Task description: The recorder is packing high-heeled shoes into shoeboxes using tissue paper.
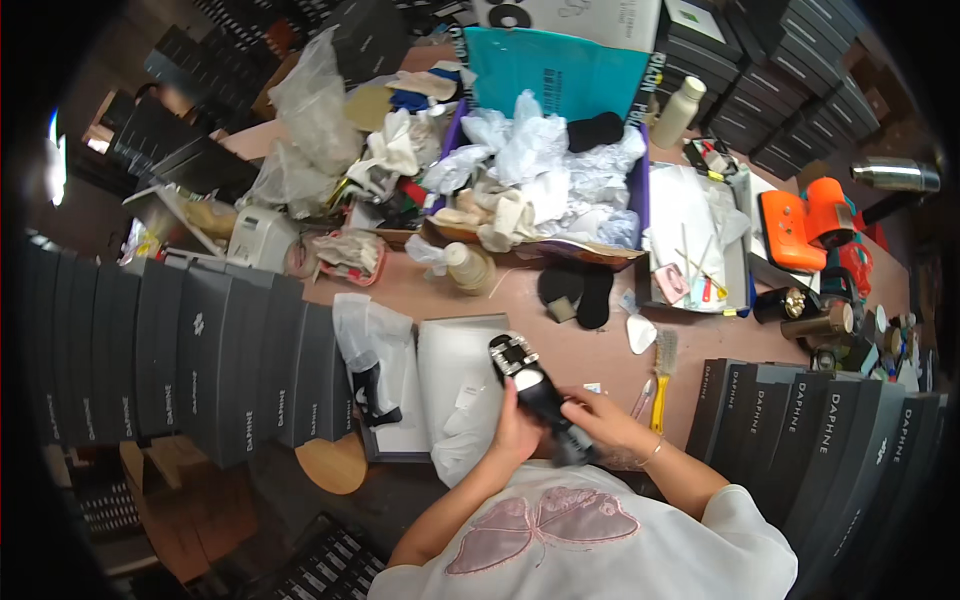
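A black shoe (538, 392) with a shiny, jewelled-looking front strap is held up in both hands, above my lap at the table's near edge. My left hand (516, 428) grips its left side, fingers wrapped round it. From the right, my right hand (603, 418) closes on the shoe nearer its heel end, which is blurred. Just left of my hands lies an open shoe box (465, 335) lined with white paper. Another black shoe (374, 398) rests in the box's left part, beside a crumpled white wrapping (372, 325).
Dark shoe boxes stand in rows at left (215, 360) and right (835, 440). A yellow-handled brush (662, 385), black insoles (595, 298) and a squat bottle (468, 268) lie ahead. Behind are a purple-edged bin (643, 190) of crumpled plastic and an orange device (790, 232).
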Motion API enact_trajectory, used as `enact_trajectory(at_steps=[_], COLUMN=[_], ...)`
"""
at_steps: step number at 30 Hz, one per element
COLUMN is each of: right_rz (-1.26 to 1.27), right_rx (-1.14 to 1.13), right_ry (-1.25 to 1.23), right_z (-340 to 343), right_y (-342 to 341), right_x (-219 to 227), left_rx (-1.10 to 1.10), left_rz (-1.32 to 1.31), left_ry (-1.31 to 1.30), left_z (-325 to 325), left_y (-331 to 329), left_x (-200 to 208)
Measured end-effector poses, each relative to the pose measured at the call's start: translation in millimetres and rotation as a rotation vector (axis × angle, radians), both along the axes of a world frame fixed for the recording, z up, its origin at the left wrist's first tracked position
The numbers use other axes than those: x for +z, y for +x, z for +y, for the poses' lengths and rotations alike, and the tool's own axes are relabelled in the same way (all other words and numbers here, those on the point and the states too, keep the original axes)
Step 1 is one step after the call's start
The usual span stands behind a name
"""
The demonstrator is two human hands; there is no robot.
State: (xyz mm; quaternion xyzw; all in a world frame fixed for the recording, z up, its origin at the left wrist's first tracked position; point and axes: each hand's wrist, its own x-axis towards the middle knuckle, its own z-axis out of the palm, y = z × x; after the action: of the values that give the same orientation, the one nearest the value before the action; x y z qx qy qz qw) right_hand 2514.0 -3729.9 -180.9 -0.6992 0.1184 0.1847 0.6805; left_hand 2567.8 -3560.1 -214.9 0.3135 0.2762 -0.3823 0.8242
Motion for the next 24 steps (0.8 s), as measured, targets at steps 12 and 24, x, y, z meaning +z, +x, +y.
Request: enact_trajectory(at_steps=[12, 24], right_rz=[-0.708, -0.199], right_rx=[0.463, -0.317], right_ry=[-0.951, -0.767], right_z=[4, -125], right_y=[58, 52], right_x=[-44, -17], left_rx=[-0.195, -0.23], left_rz=[0.131, 0.034], left_ry=[0.264, 0.151], left_z=[-31, -34], left_y=[-3, 16], left_x=[20, 3])
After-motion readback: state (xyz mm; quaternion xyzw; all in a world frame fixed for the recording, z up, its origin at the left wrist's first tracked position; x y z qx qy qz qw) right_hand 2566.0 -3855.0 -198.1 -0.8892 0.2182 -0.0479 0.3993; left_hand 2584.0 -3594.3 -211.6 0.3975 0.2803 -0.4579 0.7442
